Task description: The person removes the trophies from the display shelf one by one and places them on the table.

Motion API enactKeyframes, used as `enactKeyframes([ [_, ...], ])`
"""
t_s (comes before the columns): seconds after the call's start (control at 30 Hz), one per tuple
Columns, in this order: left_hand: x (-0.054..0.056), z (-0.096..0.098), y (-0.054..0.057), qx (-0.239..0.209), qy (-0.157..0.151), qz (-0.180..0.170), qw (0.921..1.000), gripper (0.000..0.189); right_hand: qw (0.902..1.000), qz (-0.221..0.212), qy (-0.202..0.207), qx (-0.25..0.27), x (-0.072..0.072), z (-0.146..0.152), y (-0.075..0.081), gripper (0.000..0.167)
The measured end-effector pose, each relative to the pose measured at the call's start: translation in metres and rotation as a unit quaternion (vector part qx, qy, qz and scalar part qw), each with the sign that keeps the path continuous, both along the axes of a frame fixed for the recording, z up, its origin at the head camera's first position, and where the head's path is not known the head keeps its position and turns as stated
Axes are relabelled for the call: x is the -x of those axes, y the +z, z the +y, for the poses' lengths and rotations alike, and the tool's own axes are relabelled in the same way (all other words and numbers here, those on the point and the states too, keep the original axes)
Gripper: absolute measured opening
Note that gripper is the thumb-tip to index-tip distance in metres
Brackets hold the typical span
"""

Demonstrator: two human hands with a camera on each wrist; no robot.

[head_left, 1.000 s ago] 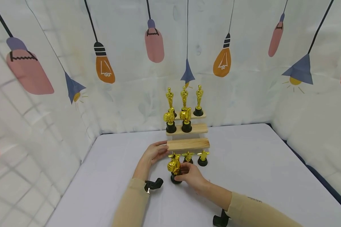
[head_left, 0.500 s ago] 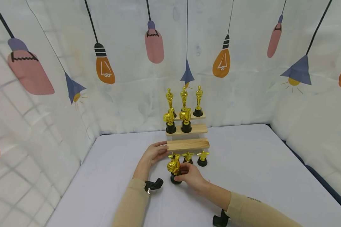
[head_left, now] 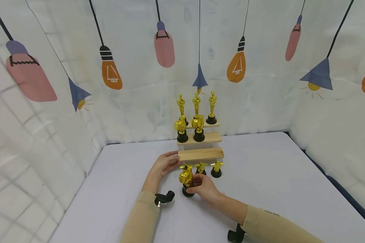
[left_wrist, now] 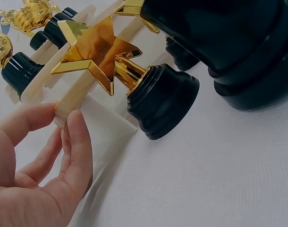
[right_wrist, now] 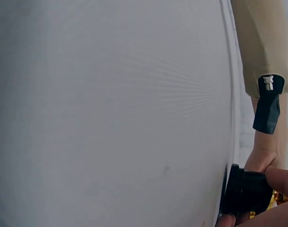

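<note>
My right hand (head_left: 207, 191) holds a gold thumbs-up trophy (head_left: 185, 177) by its black base, low over the white table. In the right wrist view, fingers and thumb are round that black base (right_wrist: 250, 191), close to the cloth. My left hand (head_left: 165, 163) pinches the left end of the lowest wooden step (head_left: 201, 154) of a tiered stand; the left wrist view shows thumb and finger on the plank's end (left_wrist: 71, 101). Three gold star trophies stand in front of this step; the left star trophy (left_wrist: 102, 49) is partly hidden behind the thumbs-up trophy in the head view.
Two thumbs-up trophies, including the right one (head_left: 198, 127), stand on the middle step (head_left: 213, 137). Three gold figure trophies, including the rightmost figure (head_left: 212, 104), stand on the top step. A curtain printed with lamps (head_left: 134, 111) hangs behind the table (head_left: 261, 168).
Both hands and the trophies keep their places. Only the head view shifts very slightly.
</note>
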State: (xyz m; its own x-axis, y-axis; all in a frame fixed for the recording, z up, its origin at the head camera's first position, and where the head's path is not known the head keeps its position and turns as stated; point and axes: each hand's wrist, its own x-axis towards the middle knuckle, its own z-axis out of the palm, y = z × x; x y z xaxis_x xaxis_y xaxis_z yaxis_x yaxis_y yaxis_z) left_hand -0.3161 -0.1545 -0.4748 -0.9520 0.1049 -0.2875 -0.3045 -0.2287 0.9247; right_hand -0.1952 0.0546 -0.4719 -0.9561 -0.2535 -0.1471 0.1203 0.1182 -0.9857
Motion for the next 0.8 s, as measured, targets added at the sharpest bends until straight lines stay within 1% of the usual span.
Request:
enactKeyframes([
  [0.23, -0.0007, 0.0003, -0.0018, -0.002, -0.002, 0.0, 1.0, 0.049, 0.9999, 0.005, -0.004, -0.011, -0.0008, 0.0, -0.0001, 0.055],
  [0.53, -0.0018, 0.0006, -0.0024, 0.0, -0.002, 0.004, 1.0, 0.049, 1.0, 0.001, 0.002, -0.007, -0.0017, 0.0013, 0.0007, 0.057],
  [0.8, -0.0019, 0.0012, 0.0006, -0.002, 0.001, 0.005, 1.0, 0.049, 0.9999, 0.006, -0.006, -0.013, 0.0017, 0.0026, 0.0011, 0.057],
])
